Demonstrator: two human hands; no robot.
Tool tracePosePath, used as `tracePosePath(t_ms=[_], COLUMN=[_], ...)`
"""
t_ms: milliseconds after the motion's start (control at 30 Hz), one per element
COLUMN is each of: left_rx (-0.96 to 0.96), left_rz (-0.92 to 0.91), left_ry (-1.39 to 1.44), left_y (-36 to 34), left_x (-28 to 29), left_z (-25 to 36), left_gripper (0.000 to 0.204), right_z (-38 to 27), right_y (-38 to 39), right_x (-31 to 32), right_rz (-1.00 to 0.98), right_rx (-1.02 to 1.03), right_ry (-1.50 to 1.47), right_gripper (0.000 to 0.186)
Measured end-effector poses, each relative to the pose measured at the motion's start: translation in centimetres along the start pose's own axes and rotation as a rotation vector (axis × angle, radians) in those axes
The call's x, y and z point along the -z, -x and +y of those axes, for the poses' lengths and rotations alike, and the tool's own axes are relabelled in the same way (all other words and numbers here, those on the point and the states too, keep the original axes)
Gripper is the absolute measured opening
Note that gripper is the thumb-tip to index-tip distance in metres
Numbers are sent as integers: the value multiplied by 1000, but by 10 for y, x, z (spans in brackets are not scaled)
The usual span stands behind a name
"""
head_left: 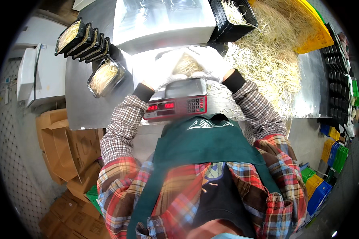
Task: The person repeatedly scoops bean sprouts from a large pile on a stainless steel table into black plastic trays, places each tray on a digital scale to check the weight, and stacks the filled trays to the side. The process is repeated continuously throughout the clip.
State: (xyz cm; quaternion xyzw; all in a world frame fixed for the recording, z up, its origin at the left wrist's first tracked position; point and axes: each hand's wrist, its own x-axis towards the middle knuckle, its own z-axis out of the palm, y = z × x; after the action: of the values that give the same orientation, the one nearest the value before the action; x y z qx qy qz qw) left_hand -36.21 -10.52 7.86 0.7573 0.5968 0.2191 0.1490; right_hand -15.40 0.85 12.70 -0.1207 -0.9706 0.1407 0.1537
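My left hand [162, 68] and my right hand [212, 63], both in white gloves, cup a bunch of pale bean sprouts [187, 67] between them. They are just beyond a digital scale [175, 106] with a red-edged panel and lit red digits. A dark grey shape lies between the hands and the panel; I cannot tell whether it is a tray or the scale's pan. To the right, a large loose heap of sprouts [263, 69] spreads over the metal table. On the left, a black tray [106, 77] filled with sprouts sits close to several more filled trays [81, 42] in a row.
A white box [163, 44] with clear plastic inside stands behind my hands. Beside it are stacked black trays [237, 32] with sprouts on top. A yellow crate [317, 42] tips sprouts out at the far right. Cardboard boxes [73, 145] stand left of the table.
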Motion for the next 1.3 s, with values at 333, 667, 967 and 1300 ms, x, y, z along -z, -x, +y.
tracePosePath(t_ms=[333,667,967,1300], left_rx=[-77,324,357,205], left_rz=[84,551,358,198], left_ry=[-91,-36,-215,-543], left_y=[4,-14,-21,-42], left_x=[28,-53,70,106], left_z=[8,39,16,-166], left_gripper=[79,39,40,26], right_z=[31,-21,11,27], right_y=[-8,-14,16,90], right_x=[5,-86,-2,-13], right_rz=[-208,477,561,538], right_rx=[112,-359,-449,-632], right_ry=[-80,-240,-208,-309], right_gripper=[69,24,27,27])
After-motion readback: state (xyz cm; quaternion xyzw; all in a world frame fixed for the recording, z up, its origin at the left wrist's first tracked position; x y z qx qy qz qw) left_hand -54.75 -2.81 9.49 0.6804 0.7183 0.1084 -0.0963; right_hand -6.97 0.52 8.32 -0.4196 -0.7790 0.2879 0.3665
